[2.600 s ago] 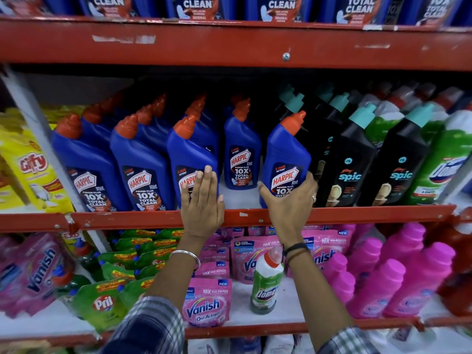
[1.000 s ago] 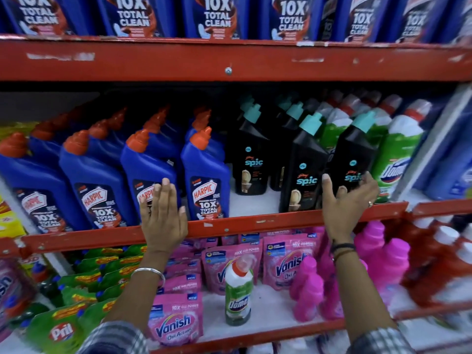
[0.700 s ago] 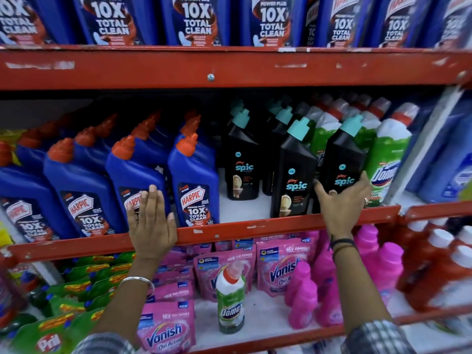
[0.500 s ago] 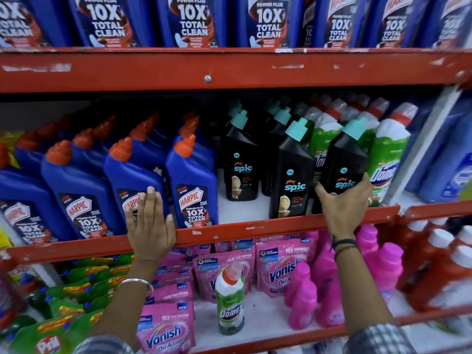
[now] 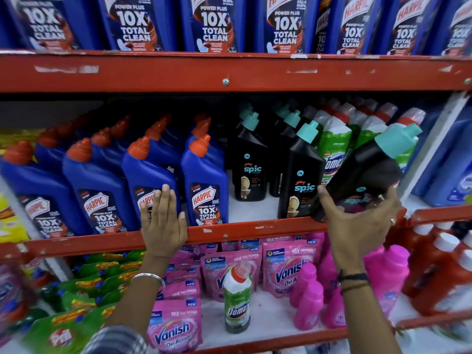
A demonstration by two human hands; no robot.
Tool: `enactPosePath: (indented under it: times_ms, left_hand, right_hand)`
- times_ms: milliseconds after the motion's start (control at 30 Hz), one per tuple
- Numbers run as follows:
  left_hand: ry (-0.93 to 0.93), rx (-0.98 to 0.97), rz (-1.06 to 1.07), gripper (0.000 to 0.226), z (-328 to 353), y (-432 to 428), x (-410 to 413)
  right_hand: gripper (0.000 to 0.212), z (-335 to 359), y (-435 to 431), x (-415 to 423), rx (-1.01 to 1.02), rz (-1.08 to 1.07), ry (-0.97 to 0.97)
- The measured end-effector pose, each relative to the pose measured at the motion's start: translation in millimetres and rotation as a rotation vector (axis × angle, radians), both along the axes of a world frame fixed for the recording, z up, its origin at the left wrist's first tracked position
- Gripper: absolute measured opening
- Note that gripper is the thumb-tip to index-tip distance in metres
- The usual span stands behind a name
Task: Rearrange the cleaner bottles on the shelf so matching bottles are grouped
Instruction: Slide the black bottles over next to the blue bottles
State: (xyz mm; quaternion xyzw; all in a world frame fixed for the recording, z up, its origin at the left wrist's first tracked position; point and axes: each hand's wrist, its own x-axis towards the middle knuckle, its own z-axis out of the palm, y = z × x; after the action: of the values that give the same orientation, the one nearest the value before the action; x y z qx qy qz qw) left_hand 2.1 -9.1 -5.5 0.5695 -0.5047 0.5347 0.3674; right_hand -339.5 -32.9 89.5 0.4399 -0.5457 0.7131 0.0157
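Observation:
On the middle red shelf point(image 5: 255, 229) stand blue Harpic bottles point(image 5: 207, 185) at the left, black Spic bottles point(image 5: 249, 164) in the middle and green Domex bottles point(image 5: 334, 144) at the right. My right hand point(image 5: 357, 226) grips the base of one black Spic bottle point(image 5: 365, 169), which is lifted and tilted to the right in front of the Domex row. My left hand point(image 5: 163, 221) lies flat with fingers spread against a front Harpic bottle point(image 5: 146, 180) and the shelf lip. A lone Domex bottle point(image 5: 237, 300) stands on the lower shelf.
Pink Vanish pouches point(image 5: 176, 325) and pink bottles point(image 5: 309, 300) fill the lower shelf, with green Pril packs point(image 5: 63, 333) at the left and red bottles point(image 5: 444, 272) at the right. Large Harpic bottles point(image 5: 212, 24) line the top shelf. A bare gap of shelf lies between the two front Spic bottles.
My right hand has closed on the rightmost front Spic bottle, lifted it off the shelf and tipped it to the right. My left hand has stayed on the Harpic bottle.

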Motion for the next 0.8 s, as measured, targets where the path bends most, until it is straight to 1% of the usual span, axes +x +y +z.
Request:
enactPosePath:
  times_ms: [100, 200, 333, 500, 800]
  left_hand:
    - [0.002, 0.003, -0.006, 0.061, -0.6, -0.2, 0.5]
    - [0.002, 0.009, -0.009, 0.063, -0.8, -0.5, 1.1]
    - [-0.001, 0.019, -0.015, 0.062, -0.3, 0.5, 2.3]
    - [-0.001, 0.024, -0.021, 0.062, -0.1, 1.4, 1.0]
    - [-0.004, 0.020, -0.027, 0.065, 0.4, 2.0, 0.2]
  right_hand:
    - [0.099, 5.5, 18.1, 23.7, 0.022, 0.098, -0.001]
    - [0.102, 8.1, 27.1, 54.7, 0.037, 0.214, 0.038]
    - [0.102, 11.1, 25.3, 93.1, 0.078, 0.300, 0.079]
    - [0.101, 10.2, 16.2, 119.6, 0.126, 0.296, 0.097]
    - [0.103, -4.0, 3.2, 134.9, 0.274, 0.267, 0.183]
